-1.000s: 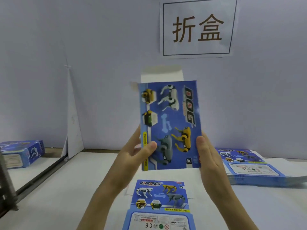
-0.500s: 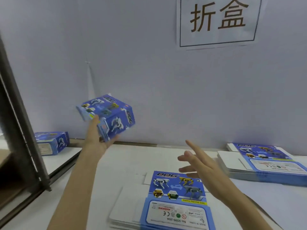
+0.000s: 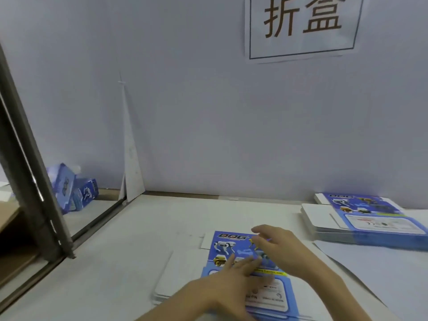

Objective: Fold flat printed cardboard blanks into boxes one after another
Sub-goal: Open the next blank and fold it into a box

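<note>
A stack of flat blue printed blanks (image 3: 222,246) with robot-dog pictures lies on the white table in front of me. My left hand (image 3: 231,279) lies over the top blank with its fingers stretched out. My right hand (image 3: 280,246) hovers over the same blank, fingers loosely bent and holding nothing. Two folded blue boxes (image 3: 76,191) sit at the far left behind a dark post; one leans tilted against the other, blurred.
A second stack of flat blanks (image 3: 366,221) lies at the right by the wall. A dark metal post (image 3: 30,163) slants along the left, with a brown shelf beyond it. A paper sign (image 3: 303,26) hangs on the white wall.
The folded box has left my left hand and now sits at the far left beside the other box. Both hands have come down over the stack of blanks in front.
</note>
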Demonstrator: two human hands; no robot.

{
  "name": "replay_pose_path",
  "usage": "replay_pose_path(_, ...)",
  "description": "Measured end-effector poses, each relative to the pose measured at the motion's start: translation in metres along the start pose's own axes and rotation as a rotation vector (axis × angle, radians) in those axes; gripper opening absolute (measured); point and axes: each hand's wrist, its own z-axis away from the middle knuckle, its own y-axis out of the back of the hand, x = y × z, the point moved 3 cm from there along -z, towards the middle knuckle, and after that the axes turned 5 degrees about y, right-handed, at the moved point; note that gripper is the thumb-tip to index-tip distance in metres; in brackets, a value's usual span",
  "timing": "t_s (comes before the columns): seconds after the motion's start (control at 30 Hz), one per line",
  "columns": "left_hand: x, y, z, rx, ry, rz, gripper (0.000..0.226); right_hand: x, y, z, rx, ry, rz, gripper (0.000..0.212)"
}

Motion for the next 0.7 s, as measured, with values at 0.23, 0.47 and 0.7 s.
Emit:
replay_pose_path(0.23,0.003,-0.014,0.0,0.07,-0.101,-0.203,0.067,0.024,0.001,0.0,-0.097,-0.165,0.217,0.031)
replay_pose_path(0.47,0.018,-0.003,0.009,0.154,-0.157,-0.354,0.046,0.017,0.01,0.004,-0.187,-0.131,0.219,0.034)
replay_pose_path(0.7,0.018,0.065,0.031,0.648,-0.205,-0.363,0.03,-0.018,0.076,0.026,0.6,0.228,0.155,0.025)
